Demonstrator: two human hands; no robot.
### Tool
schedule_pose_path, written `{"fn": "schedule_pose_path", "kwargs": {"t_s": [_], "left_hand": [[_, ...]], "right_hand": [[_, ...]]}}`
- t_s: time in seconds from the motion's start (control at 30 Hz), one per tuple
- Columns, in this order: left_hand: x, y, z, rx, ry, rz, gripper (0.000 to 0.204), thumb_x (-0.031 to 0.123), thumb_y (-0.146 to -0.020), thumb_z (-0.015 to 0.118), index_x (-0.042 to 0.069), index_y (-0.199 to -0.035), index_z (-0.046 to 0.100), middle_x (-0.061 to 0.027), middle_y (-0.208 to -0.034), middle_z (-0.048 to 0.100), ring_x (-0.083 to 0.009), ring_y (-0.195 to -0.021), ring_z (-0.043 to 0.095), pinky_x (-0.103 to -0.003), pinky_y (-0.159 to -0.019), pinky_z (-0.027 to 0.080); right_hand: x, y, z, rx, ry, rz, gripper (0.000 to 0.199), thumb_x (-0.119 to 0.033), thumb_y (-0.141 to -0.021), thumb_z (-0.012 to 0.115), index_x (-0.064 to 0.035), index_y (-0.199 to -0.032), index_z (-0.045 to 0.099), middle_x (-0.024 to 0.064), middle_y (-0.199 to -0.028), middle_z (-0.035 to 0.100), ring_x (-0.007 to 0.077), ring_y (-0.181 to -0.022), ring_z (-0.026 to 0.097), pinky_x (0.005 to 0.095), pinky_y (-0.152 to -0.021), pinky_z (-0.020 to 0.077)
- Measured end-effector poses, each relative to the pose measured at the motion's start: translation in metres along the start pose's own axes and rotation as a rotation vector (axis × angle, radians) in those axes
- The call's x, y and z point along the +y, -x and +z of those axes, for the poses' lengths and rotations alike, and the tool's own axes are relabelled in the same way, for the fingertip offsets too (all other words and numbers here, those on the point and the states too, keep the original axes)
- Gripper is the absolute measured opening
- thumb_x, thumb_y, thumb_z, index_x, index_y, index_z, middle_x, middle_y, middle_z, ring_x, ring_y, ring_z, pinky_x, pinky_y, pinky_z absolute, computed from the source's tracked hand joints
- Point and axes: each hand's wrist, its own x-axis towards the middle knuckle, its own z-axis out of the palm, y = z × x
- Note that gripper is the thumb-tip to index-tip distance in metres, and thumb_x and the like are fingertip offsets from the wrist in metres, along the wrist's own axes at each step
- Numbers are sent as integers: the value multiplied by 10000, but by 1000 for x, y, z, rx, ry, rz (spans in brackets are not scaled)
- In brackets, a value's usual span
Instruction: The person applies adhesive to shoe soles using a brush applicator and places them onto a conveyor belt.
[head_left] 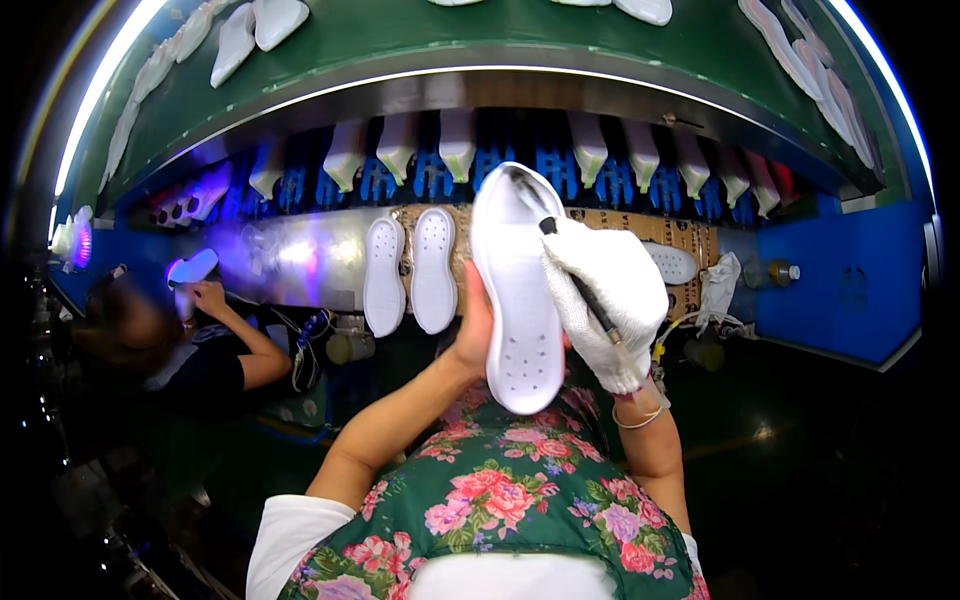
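Note:
A white shoe sole (520,290) stands nearly upright in front of me, its hollow inner side with small holes toward me. Along its left edge my bare left hand (474,325) grips it, thumb showing and the other fingers hidden behind. My right hand (612,290), in a white knitted glove, is closed round a dark-handled brush (594,302). The brush's dark tip touches the inside of the sole near its upper end. Two more white soles (384,277) (433,271) lie side by side on the bench, left of the held one.
Cardboard (690,235) covers part of the metal bench (285,262); another sole (670,263) lies right. White pieces hang in a row beneath a green shelf (420,35) carrying more soles. A capped bottle (783,272) stands right, by a crumpled cloth (720,283). A co-worker's arm (255,345) is at left.

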Motion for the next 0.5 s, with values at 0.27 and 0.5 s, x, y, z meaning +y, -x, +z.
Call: {"fn": "schedule_pose_path", "kwargs": {"t_s": [0.27,0.5], "left_hand": [[19,-3,-4,3,-209,67,942,787,-947,99,106,-1577,258,-137,-1528,437,-280,-1392,457,-429,-1180,362],[40,-12,-5,-67,-256,79,992,831,-913,91,110,-1577,251,-148,-1536,422,-292,-1405,444,-454,-1149,404]], "right_hand": [[-15,9,8,-143,-244,34,278,25,-733,783,-52,-999,763,102,-948,743,257,-778,708,346,-705,548],[-4,12,7,-116,5,-43,262,2,-773,759,-59,-1028,760,117,-983,742,261,-827,716,357,-744,557]]}}
